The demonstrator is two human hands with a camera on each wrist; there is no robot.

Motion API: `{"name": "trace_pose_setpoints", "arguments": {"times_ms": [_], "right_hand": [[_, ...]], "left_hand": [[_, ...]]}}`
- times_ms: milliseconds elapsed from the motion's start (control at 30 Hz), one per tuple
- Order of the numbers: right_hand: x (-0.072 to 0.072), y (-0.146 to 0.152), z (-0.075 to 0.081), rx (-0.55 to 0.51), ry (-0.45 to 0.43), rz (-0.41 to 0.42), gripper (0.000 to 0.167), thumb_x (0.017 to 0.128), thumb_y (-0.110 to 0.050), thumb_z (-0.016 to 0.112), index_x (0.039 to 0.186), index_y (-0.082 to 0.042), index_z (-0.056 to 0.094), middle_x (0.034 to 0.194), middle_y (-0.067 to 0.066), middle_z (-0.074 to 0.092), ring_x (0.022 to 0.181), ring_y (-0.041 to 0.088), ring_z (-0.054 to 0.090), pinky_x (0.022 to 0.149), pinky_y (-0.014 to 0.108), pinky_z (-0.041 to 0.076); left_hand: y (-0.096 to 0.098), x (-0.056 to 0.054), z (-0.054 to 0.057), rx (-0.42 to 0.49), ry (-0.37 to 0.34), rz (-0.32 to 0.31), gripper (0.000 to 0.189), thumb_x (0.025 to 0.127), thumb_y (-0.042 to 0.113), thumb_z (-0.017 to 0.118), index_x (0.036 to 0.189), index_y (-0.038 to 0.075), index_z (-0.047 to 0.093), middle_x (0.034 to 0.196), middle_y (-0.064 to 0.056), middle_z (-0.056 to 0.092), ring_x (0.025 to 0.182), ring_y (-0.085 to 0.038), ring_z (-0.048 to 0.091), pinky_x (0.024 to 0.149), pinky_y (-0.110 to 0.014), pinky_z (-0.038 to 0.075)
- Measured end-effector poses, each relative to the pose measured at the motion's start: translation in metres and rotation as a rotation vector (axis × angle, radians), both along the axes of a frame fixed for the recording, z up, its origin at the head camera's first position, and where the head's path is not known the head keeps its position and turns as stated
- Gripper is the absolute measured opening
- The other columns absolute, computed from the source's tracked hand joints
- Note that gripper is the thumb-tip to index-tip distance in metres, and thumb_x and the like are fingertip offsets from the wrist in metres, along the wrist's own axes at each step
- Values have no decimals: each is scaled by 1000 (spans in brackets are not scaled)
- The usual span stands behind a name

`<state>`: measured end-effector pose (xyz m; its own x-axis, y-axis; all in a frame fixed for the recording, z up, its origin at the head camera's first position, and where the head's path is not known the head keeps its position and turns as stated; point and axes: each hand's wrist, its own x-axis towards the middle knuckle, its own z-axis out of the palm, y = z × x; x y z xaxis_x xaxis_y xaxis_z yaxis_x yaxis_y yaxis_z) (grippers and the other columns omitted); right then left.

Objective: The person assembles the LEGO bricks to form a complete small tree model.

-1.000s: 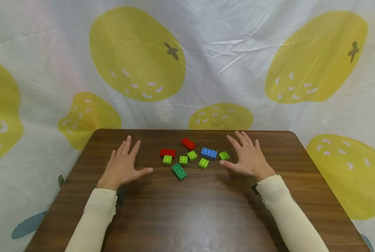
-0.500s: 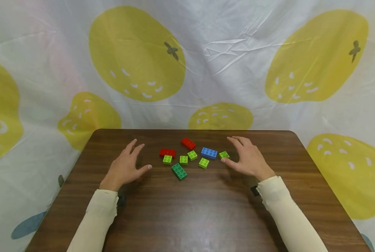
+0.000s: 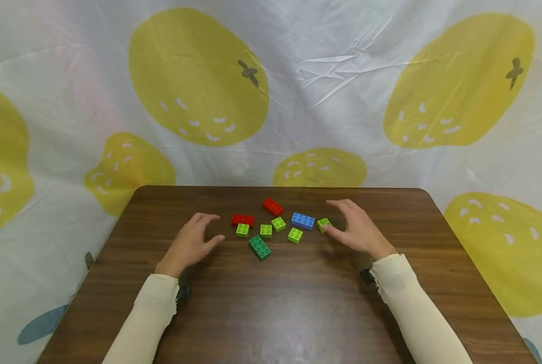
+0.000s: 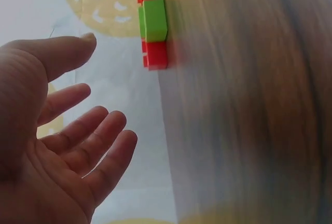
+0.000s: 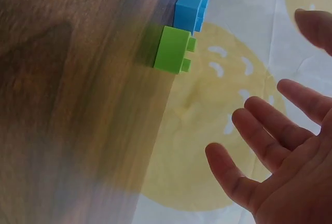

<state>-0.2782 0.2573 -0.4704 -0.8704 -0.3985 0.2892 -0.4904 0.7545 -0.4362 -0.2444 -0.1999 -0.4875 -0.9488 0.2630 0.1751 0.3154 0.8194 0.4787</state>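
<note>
My left hand (image 3: pixel 190 246) hovers over the table left of the toy bricks, holding nothing, its fingers loosely bent. Nearest to it are a red brick (image 3: pixel 242 220) and a lime brick (image 3: pixel 242 230) in front of that. On the right, my right hand (image 3: pixel 359 230) is held above the table with relaxed fingers and nothing in it. Its thumb overlaps the rightmost lime brick (image 3: pixel 323 224) in the head view; the right wrist view shows a gap between fingers and that lime brick (image 5: pixel 173 50). A blue brick (image 3: pixel 303 220) lies just left of it.
Between the hands lie a dark green brick (image 3: pixel 259 247), a second red brick (image 3: pixel 273 207) and more lime bricks, one of them a small square lime brick (image 3: pixel 295 235). The brown wooden table (image 3: pixel 271 313) ends at a fruit-patterned white curtain (image 3: pixel 325 111).
My left hand has shifted right toward the bricks, and its spread fingers have bent inward. The right hand's fingers have drawn in somewhat, with the hand nearly in place. The bricks stay put.
</note>
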Motion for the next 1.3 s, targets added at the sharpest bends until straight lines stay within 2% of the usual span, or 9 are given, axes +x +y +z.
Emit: {"name": "trace_pose_setpoints", "arguments": {"times_ms": [300, 467, 767, 1033, 1300], "right_hand": [[-9, 3, -9, -69, -41, 9, 61, 94, -22, 82, 146, -4, 58, 138, 20, 65, 126, 40, 63, 104, 60, 51], [-14, 3, -11, -103, -94, -4, 57, 93, -20, 82, 144, -4, 61, 135, 21, 67, 122, 38, 65, 101, 59, 52], [-20, 2, -15, -133, -200, -25, 52, 96, -22, 79, 142, -4, 62, 141, 20, 66, 126, 38, 63, 103, 60, 51], [-26, 1, -19, -165, -297, -26, 49, 98, -21, 76, 142, -3, 62, 143, 20, 64, 127, 40, 63, 106, 61, 50], [-30, 1, -23, -129, -375, -3, 47, 100, -20, 72, 144, -6, 61, 144, 18, 64, 130, 40, 62, 107, 61, 50]], "left_hand": [[14, -8, -8, 89, 19, -41, 49, 96, 26, 81, 137, 5, 65, 129, -20, 66, 112, -35, 65, 96, -52, 55], [19, -13, -12, 148, -50, -23, 47, 95, 24, 81, 136, 6, 65, 126, -17, 67, 111, -31, 68, 93, -48, 60], [27, -25, -20, 279, -180, 24, 47, 95, 28, 81, 135, 9, 66, 132, -14, 69, 117, -31, 71, 100, -50, 58], [35, -30, -22, 369, -250, 36, 44, 95, 23, 81, 134, 10, 67, 133, -13, 70, 119, -30, 71, 103, -50, 56], [37, -31, -23, 394, -291, 42, 43, 95, 18, 81, 134, 8, 67, 134, -15, 70, 119, -31, 71, 102, -48, 57]]}}
